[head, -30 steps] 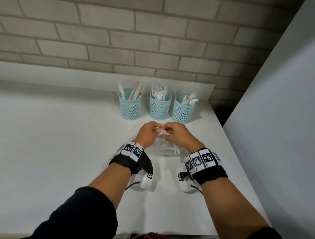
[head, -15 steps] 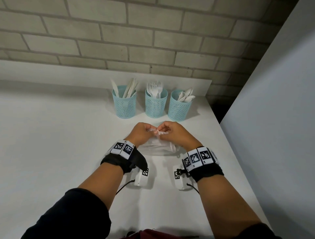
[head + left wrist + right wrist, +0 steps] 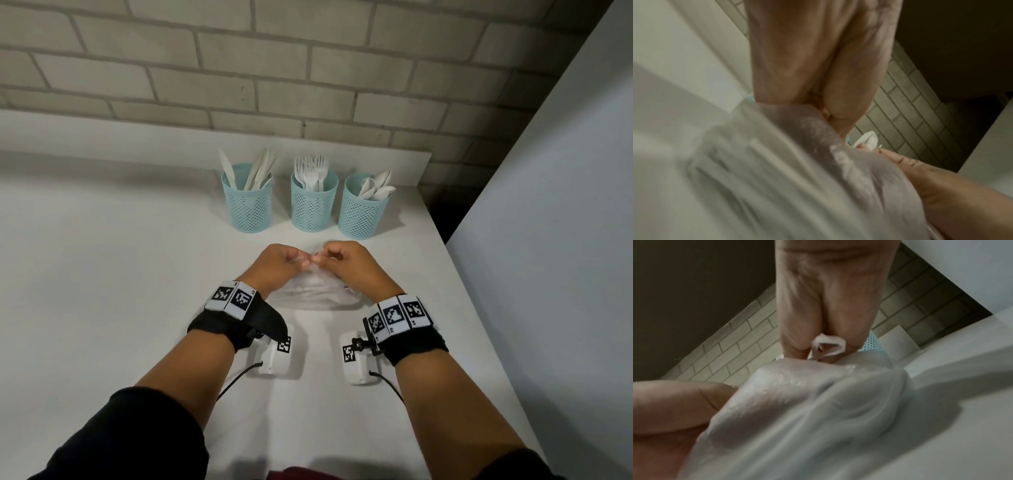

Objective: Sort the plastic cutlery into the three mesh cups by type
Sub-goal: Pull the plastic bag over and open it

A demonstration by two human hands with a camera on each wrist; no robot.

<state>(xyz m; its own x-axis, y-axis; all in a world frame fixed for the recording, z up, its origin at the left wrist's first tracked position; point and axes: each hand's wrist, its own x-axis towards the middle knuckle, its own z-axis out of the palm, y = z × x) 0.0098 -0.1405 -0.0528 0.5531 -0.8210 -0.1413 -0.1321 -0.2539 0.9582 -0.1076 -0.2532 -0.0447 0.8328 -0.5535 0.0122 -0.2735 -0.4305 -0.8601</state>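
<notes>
Bag [image 3: 317, 294] edged nearer cups, L hand [image 3: 277, 265] & R hand [image 3: 349, 265] both pinching its knotted top

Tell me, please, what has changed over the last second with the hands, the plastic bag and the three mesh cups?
Very little. Both the left hand and the right hand keep pinching the knotted top of the plastic bag on the table; their fingers have shifted slightly as they work at the knot, and nothing was let go. The bag stays closed. The three mesh cups and their cutlery are untouched.
</notes>
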